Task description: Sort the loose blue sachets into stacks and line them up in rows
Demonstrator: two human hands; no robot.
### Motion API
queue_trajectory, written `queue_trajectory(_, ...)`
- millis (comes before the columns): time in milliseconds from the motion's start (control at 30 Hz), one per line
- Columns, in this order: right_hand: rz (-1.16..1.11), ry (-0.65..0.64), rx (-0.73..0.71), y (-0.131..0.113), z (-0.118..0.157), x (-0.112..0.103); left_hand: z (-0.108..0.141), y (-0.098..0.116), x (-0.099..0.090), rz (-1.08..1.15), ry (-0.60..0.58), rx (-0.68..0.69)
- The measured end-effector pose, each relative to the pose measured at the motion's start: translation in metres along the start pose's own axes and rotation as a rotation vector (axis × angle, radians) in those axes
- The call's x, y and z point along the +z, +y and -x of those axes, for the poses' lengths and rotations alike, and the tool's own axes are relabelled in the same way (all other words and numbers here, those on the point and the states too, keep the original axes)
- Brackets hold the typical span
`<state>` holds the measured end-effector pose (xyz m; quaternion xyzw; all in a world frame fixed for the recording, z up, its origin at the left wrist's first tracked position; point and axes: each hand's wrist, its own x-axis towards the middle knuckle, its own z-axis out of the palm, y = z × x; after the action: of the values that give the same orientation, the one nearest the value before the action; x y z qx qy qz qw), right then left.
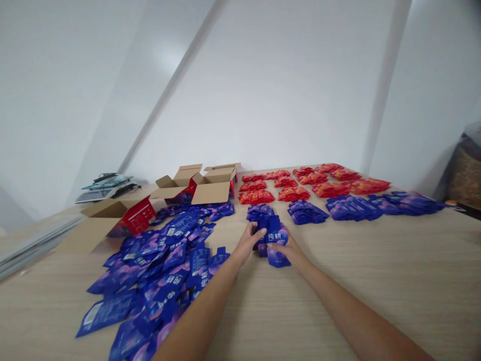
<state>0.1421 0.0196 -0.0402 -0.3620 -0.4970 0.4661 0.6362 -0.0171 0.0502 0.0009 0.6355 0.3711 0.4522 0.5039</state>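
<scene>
Both hands are at the middle of the table, closed on blue pouches just in front of a small blue stack (259, 210). My left hand (248, 240) grips a dark blue pouch (262, 239) at its left side. In my right hand (287, 248) is a blue and purple pouch (278, 235) with white lettering, its thumb lying across the front. The two pouches overlap or touch. A large loose heap of blue pouches (165, 271) spreads left of my left forearm. Further blue stacks (306, 212) lie to the right in a row.
Several red pouch stacks (293, 193) stand in rows at the back of the table (338, 281). Open cardboard boxes (137, 215) are behind the heap. Papers and cables (107, 185) lie at the back left. A dark bag (466, 173) is at the far right.
</scene>
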Motion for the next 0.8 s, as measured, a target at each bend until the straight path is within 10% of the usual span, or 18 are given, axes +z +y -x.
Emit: queue_trajectory(800,0.118,-0.078,-0.04,0.007,0.001,-0.001,0.026,-0.012,0.011,0.283,0.192,-0.043)
